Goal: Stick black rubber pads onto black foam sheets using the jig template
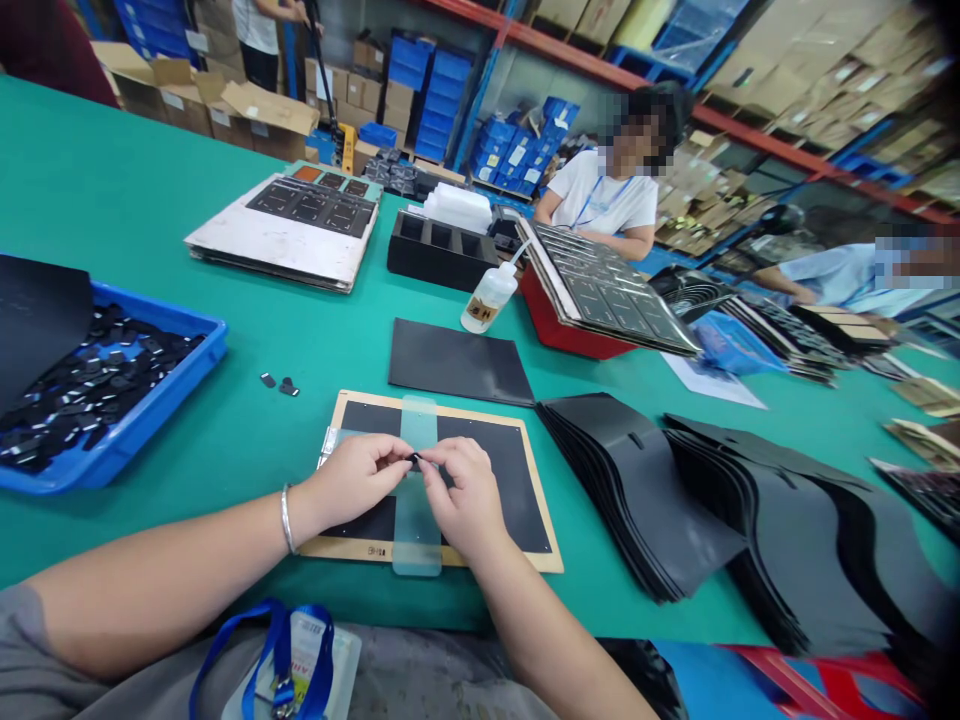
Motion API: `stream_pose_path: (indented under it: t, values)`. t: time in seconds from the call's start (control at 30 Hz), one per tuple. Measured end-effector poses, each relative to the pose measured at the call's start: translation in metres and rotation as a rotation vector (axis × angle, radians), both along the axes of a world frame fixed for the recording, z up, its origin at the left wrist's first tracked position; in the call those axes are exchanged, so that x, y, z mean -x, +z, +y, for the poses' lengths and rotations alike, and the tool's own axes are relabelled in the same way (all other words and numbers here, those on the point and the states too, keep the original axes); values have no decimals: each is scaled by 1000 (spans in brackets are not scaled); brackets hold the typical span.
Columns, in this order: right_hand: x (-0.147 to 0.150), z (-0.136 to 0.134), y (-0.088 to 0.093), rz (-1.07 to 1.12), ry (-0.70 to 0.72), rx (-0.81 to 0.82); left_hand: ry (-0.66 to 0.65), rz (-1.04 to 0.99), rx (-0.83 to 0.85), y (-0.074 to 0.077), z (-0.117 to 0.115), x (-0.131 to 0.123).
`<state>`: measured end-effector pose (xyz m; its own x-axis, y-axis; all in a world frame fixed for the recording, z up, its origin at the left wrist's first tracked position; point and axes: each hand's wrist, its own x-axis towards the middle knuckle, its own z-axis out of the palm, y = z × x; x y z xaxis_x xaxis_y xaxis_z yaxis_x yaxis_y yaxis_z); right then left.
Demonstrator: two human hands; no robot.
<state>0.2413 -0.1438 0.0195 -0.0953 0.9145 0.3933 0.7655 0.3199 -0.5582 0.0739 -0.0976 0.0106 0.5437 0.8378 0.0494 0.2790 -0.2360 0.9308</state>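
The left hand and the right hand were closed at the fingertips on a small black piece, pinching it from either side. The piece was between the two hands, over a translucent strip that crossed a tan-edged board with a black panel below both hands. Beyond the left hand and to its left, loose black bits lay on the green tabletop; farther left stood a blue tray holding many similar bits. Ahead of the hands lay a flat black sheet, with a squeeze bottle past it. Right of the right hand, a stack of black sheets rested in a wavy curve.
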Motion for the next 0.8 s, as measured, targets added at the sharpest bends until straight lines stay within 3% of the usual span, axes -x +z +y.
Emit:
stream_pose_path:
  t: [0.23, 0.43, 0.8]
  values:
    - [10, -4, -2, -101, -63, 43, 0, 81, -152, 0, 0, 2]
    - [14, -5, -4, -17, -51, 103, -2, 125, -222, -1, -1, 2]
    - [15, -7, -1, 32, -60, 126, 3, 77, -99, -1, -3, 0]
